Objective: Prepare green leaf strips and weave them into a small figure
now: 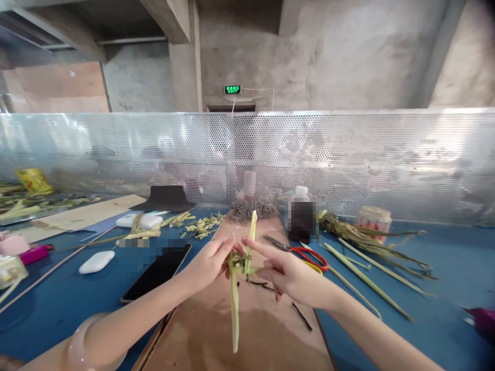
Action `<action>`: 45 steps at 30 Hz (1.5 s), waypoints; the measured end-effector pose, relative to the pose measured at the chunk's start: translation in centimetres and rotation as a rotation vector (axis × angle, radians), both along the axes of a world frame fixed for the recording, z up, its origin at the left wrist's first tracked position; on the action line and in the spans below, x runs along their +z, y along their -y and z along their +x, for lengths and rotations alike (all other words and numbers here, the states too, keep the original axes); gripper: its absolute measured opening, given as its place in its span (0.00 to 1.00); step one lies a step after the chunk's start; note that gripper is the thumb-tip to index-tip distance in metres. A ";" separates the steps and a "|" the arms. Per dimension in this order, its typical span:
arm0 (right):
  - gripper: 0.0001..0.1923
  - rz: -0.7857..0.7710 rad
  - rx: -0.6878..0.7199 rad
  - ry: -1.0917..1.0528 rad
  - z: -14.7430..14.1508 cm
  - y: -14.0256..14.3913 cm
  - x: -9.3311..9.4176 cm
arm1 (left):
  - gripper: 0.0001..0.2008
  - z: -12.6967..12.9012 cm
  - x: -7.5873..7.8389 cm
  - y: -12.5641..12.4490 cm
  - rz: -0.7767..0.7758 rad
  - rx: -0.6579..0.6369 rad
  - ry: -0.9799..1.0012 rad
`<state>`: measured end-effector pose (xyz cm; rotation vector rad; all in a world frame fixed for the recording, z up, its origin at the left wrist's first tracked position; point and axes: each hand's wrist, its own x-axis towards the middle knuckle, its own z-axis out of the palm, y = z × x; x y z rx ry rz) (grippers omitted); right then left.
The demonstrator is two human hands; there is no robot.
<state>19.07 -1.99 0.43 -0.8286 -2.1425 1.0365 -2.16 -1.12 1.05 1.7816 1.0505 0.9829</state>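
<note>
Both my hands meet over a brown board (247,335) and pinch a small knot of woven green leaf strips (240,264). My left hand (211,263) grips the knot from the left with its fingertips. My right hand (288,273) holds it from the right, index finger stretched toward the knot. One pale strip end (252,226) stands upright from the knot. Another long strip (234,314) hangs down over the board. A pale bangle (83,342) sits on my left wrist.
Red-handled scissors (305,251) lie just behind my right hand. A dark phone (158,270) and a white case (96,262) lie left on the blue table (444,268). Long leaf strips (367,281), a dark bottle (300,216) and a small jar (373,220) sit at right. A perforated metal screen (348,159) closes the back.
</note>
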 end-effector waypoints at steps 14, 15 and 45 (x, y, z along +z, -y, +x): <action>0.32 -0.245 0.114 -0.119 2.2 -0.7 0.8 | 0.14 -2.4 1.5 -1.7 0.041 0.033 -0.131; 0.32 -0.269 0.126 -0.128 2.3 -0.8 0.8 | 0.16 -2.5 1.6 -1.7 0.042 0.022 -0.149; 0.24 0.152 0.062 0.033 1.0 -0.4 0.7 | 0.12 0.2 0.3 0.4 -0.339 -0.200 -0.078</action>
